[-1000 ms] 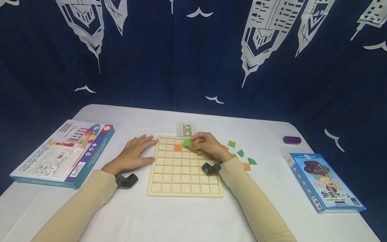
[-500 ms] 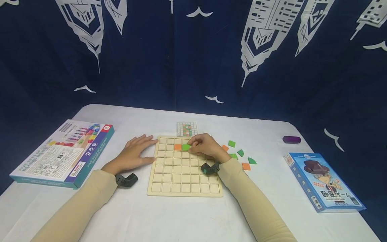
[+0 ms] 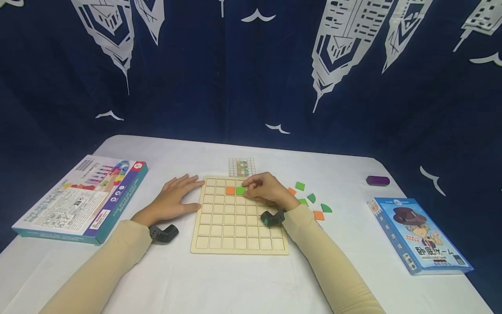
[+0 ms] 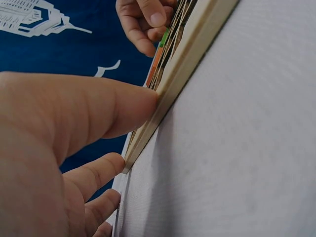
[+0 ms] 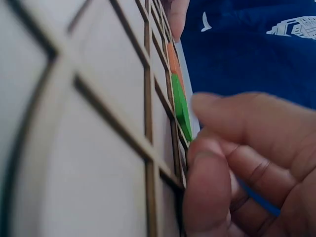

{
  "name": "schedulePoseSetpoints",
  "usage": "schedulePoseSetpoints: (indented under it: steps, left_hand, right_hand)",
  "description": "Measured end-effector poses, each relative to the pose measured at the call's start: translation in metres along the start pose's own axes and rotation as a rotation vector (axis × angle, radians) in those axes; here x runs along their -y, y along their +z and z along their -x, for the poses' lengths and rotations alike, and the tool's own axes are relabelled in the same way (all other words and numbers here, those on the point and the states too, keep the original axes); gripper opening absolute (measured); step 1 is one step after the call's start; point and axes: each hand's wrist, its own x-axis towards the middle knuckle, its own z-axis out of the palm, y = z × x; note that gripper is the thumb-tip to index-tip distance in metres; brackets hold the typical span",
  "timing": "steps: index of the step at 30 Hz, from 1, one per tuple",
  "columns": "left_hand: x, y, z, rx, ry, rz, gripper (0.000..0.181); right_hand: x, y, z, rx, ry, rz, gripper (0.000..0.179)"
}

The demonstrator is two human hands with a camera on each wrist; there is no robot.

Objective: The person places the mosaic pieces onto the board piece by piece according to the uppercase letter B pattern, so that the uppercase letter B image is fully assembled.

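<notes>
A pale wooden grid board (image 3: 235,231) lies on the white table. In its upper rows sit an orange square tile (image 3: 230,190) and, right beside it, a green square tile (image 3: 241,191). My right hand (image 3: 268,189) pinches the green tile at its right edge, fingers curled; the right wrist view shows the green tile (image 5: 181,106) at the fingertips, a little tilted in its cell. My left hand (image 3: 174,200) lies with straight, spread fingers along the board's left side. In the left wrist view the thumb of my left hand (image 4: 74,113) touches the board's edge (image 4: 165,96).
A small printed pattern card (image 3: 242,167) lies behind the board. Loose green quarter-circles (image 3: 326,208) and several square tiles (image 3: 319,215) are scattered right of it. Boxes flank the table: a board game box (image 3: 82,196) left, a blue box (image 3: 421,235) right. A purple case (image 3: 378,180) lies far right.
My right hand has lowered the green tile slightly down and left, into the cell beside the orange tile. Over the last half second it has stayed there. The left hand has not moved.
</notes>
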Motion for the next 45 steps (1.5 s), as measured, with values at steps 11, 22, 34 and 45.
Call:
schedulePoseSetpoints:
  steps: [11, 22, 34, 45]
  left_hand:
    - [0.001, 0.001, 0.000, -0.002, -0.007, 0.000, 0.074]
    - [0.000, -0.002, 0.003, -0.008, 0.004, 0.008, 0.074]
    - [0.002, -0.001, 0.002, -0.007, 0.004, 0.021, 0.074]
    - [0.002, 0.001, -0.001, -0.004, 0.000, 0.016, 0.074]
  right_hand:
    - [0.007, -0.013, 0.012, -0.018, 0.013, -0.094, 0.032]
    - [-0.001, -0.050, 0.042, -0.014, -0.010, -0.165, 0.039]
    - [-0.030, -0.093, 0.075, -0.086, 0.021, -0.142, 0.045]
    - [-0.051, -0.121, 0.098, -0.153, 0.097, -0.109, 0.043]
